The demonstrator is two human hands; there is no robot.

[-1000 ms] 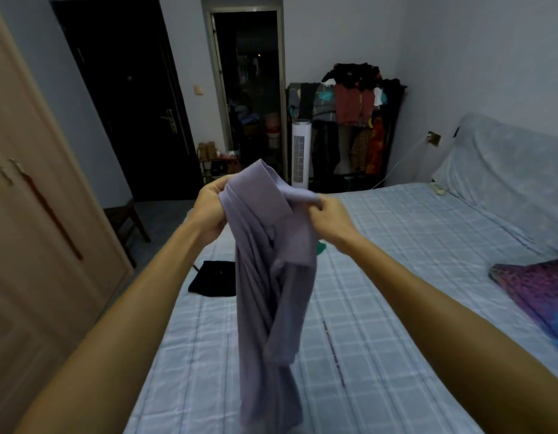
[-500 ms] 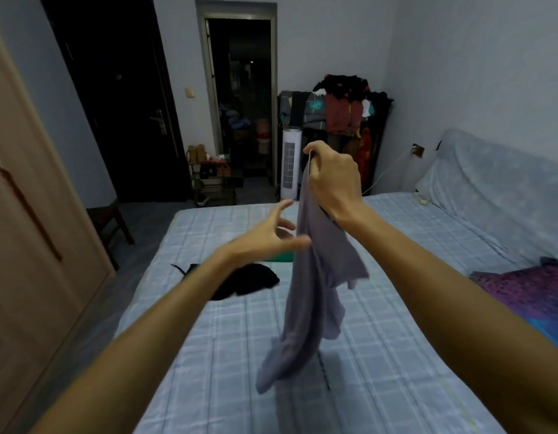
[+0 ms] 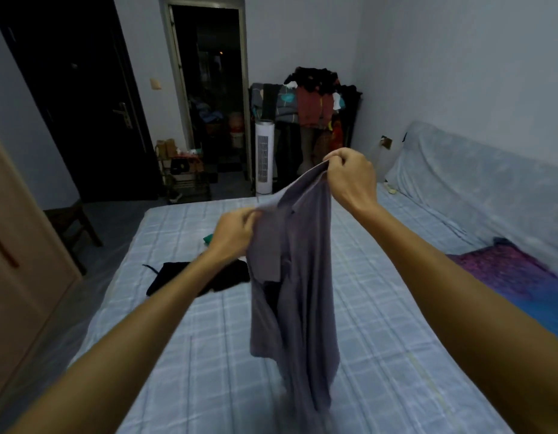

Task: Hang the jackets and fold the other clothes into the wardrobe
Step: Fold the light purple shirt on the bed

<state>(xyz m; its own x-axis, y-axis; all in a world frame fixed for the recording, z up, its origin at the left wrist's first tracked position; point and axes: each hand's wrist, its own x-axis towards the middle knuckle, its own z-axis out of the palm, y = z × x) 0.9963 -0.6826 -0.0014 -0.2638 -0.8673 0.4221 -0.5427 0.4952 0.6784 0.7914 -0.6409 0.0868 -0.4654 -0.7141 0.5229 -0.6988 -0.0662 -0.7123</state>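
Observation:
A grey-purple collared shirt [image 3: 298,277] hangs in the air above the bed [image 3: 381,355]. My right hand [image 3: 349,177] pinches its top edge, held high. My left hand [image 3: 233,233] grips the shirt's left shoulder, lower down. The shirt's hem touches the bed sheet. A black garment [image 3: 177,277] lies on the bed behind my left forearm, partly hidden. A small green item [image 3: 207,238] peeks out beyond my left hand. The wooden wardrobe door [image 3: 18,261] stands at the left.
A purple and blue cloth [image 3: 521,277] lies at the bed's right side. A clothes rack [image 3: 315,114] piled with garments and a white tower fan [image 3: 264,158] stand past the bed's far end. A dark chair [image 3: 71,223] sits by the wardrobe.
My left hand, open half a second ago, has closed on the shirt's left shoulder. My right hand has kept its hold on the top edge throughout.

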